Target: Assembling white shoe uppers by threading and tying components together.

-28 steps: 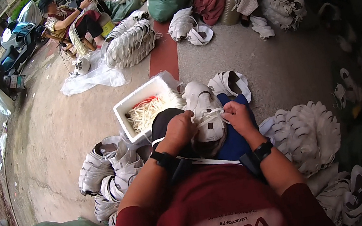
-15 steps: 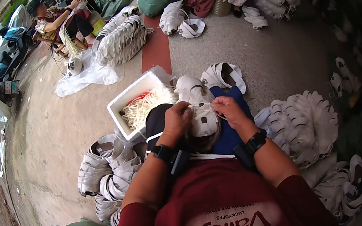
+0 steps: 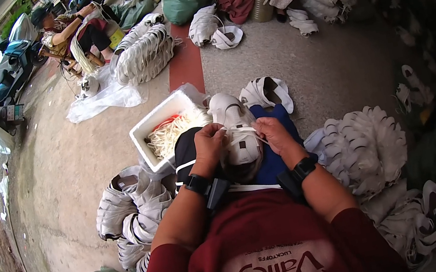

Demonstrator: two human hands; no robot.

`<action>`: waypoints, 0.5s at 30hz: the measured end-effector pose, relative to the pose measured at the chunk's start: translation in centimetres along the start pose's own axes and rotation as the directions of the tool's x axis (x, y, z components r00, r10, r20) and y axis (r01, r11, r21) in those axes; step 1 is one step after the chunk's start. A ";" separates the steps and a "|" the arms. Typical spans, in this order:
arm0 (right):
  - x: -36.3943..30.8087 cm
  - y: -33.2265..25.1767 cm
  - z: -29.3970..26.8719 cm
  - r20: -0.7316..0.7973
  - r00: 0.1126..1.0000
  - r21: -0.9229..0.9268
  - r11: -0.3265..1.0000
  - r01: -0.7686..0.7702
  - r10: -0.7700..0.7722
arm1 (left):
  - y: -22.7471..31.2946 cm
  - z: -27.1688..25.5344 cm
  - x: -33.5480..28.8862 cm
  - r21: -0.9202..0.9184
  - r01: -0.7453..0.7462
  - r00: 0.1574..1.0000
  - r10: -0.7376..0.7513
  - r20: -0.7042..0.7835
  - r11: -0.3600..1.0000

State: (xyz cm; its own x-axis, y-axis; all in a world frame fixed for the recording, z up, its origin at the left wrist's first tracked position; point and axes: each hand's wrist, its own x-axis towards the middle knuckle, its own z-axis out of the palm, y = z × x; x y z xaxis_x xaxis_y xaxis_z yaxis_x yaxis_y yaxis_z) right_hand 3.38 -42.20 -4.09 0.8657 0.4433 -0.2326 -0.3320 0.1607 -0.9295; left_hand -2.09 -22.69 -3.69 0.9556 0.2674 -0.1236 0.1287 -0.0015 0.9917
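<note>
We have the white shoe upper (image 3: pixel 241 154) on our lap (image 3: pixel 278 165) | likely light, pliable; we'd grip its sides | left hand (image 3: pixel 209 146) and right hand (image 3: pixel 276 134) each pinch the thin, limp lace (image 3: pixel 239 129) | far left: smooth foam box (image 3: pixel 171 107), stringy laces (image 3: pixel 172 136) inside | right: ridged stack of pale uppers (image 3: pixel 368 144)

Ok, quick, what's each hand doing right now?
Left hand: closed, pinching white lace at the left side of the pale shoe.
Right hand: closed, pinching white lace at the shoe's right side.
</note>
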 end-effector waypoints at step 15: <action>0.0 0.1 0.1 0.011 1.000 0.036 0.999 0.017 -0.017 | -0.2 0.0 -0.3 -0.032 0.044 0.998 -0.045 -0.041 0.999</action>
State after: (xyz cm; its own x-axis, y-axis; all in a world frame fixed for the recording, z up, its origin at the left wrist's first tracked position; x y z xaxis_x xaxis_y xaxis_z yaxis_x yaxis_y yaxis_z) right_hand 3.33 -42.15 -4.11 0.8670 0.4502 -0.2134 -0.3309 0.2000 -0.9222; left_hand -2.37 -22.81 -3.83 0.9371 0.3068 -0.1665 0.1619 0.0406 0.9860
